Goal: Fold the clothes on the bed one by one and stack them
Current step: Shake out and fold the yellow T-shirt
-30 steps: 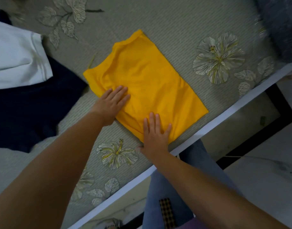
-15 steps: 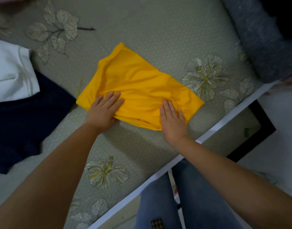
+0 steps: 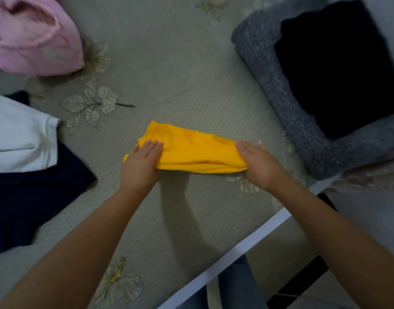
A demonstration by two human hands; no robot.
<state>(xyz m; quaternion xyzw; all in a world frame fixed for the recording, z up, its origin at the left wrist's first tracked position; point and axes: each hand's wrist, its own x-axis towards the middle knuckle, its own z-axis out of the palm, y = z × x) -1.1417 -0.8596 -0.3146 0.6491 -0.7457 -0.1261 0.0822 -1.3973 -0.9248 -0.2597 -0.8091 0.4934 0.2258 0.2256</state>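
Both hands held the folded yellow garment [image 3: 196, 150] at its ends: my left hand [image 3: 140, 164] gripped the left end with fingers laid over the top and the thumb underneath, and my right hand [image 3: 257, 162] clasped the right end the same way. I saw the bundle lifted just clear of the bed [image 3: 173, 85], casting a shadow on the cover below. Open bedding lay behind and in front of it. The white bed edge [image 3: 247, 246] ran diagonally close to my right forearm. To the right stood a grey folded stack [image 3: 287, 101] with a black garment [image 3: 339, 72] on top, near the bundle. At the left lay a white garment [image 3: 19, 134] over a navy garment [image 3: 35, 197], and a pink garment [image 3: 33, 39] sat farther back.
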